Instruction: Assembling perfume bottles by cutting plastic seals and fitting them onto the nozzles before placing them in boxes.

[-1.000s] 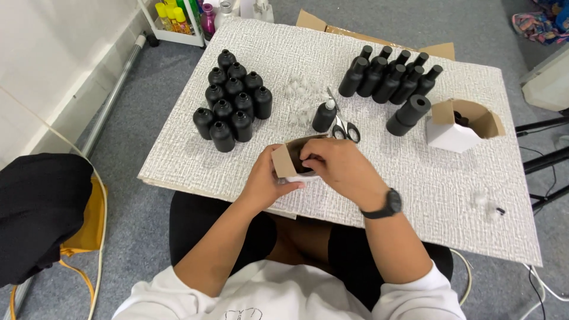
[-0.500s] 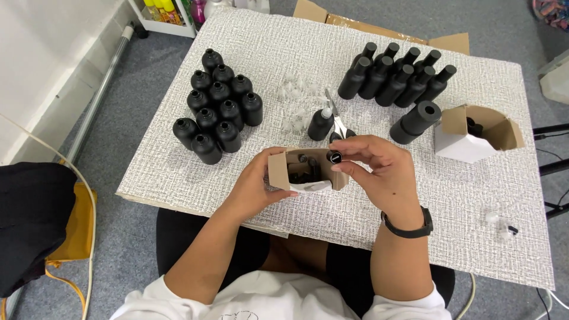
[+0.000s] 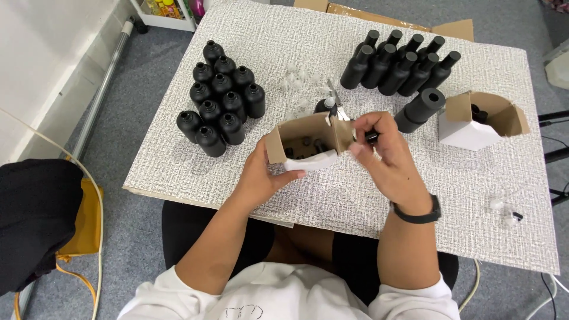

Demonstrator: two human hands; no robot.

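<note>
Cardboard box in left hand, small black cap pinched in right hand, scissors and black bottles behind

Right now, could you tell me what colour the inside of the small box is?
Plain brown cardboard inside the small box, seen in the head view.

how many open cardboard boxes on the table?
2: one small box held at the table's middle by the left hand, one box at the right side. None seem hidden.

The desk carries capless bottles upper left, capped bottles upper right, a box at right.
</note>
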